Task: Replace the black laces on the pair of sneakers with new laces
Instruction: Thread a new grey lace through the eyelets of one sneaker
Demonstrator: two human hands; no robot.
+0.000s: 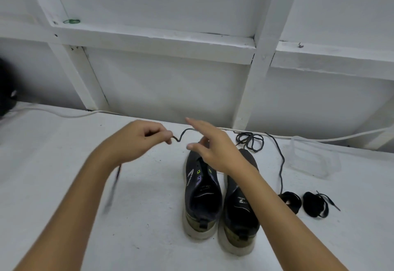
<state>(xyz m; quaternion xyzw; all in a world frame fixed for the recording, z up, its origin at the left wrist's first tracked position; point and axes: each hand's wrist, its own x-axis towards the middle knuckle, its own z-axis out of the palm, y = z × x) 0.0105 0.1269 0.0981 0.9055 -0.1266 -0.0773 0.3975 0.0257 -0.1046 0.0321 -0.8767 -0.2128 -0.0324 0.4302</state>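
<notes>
The left hand [141, 137] was closed into a loose fist, pinching a dark lace [181, 135] between thumb and fingertips; the lace arched away toward the right hand [210, 146], and a blurred length of it hung down below the left wrist. The right hand was held up over the toes of the shoes, fingers spread and mostly straight, thumb and forefinger close together near the lace, though I couldn't tell whether they gripped it. Beneath it the pair of sneakers [202, 194] stood side by side on the white surface [53, 164], heels toward the person, eyelets bare. Beyond the toes lay a loose coil of black lace [250, 140], and another lace [281, 164] trailed down the right. Two black lace bundles [315, 204] sat right of the sneakers, near a clear plastic packet [313, 157].
</notes>
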